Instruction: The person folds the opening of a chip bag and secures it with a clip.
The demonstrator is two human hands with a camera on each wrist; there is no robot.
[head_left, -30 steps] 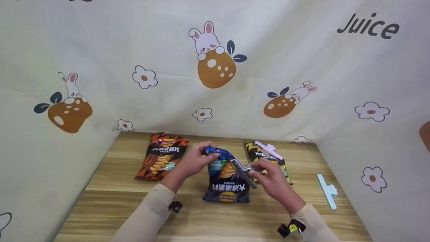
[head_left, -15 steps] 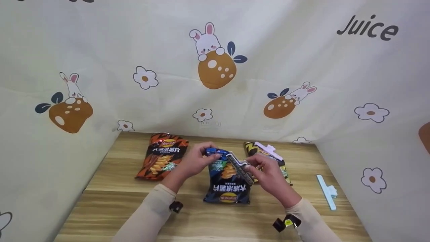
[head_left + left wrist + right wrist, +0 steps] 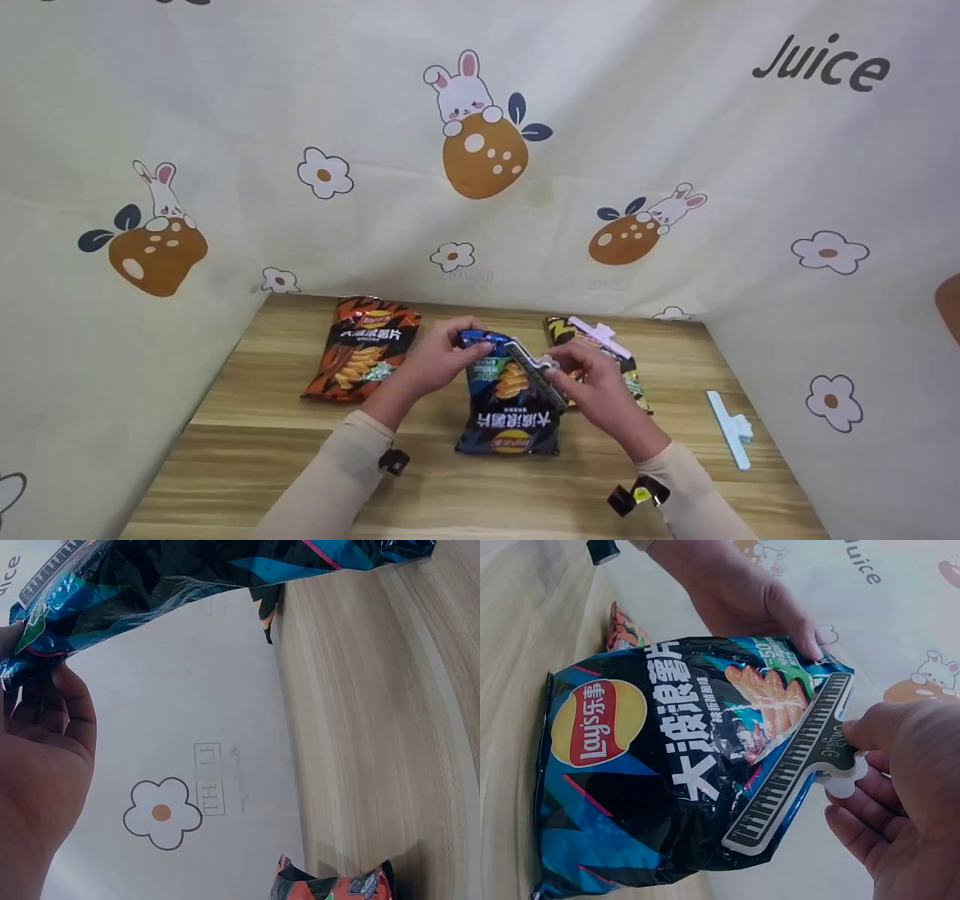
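A dark blue chip bag (image 3: 514, 420) stands on the table, its printing upside down in the head view. My left hand (image 3: 439, 358) pinches the bag's top left corner between thumb and fingers. With thumb and fingers my right hand (image 3: 600, 382) grips the handle of a piano-key-patterned bag clip (image 3: 791, 757). That clip lies slantwise across the bag's upper right corner, and a strip of bag shows past its long edge in the right wrist view. The clip's rear bar is hidden behind the bag.
Back left on the table lies an orange and black chip bag (image 3: 360, 352). Behind my right hand is a yellow and black chip bag (image 3: 559, 330) with a pink clip (image 3: 600, 335) across it. A light blue clip (image 3: 729, 429) lies near the right edge.
My right hand has shifted slightly left with the clip, bringing it farther over the bag's corner. In the last half second both hands stay almost still.
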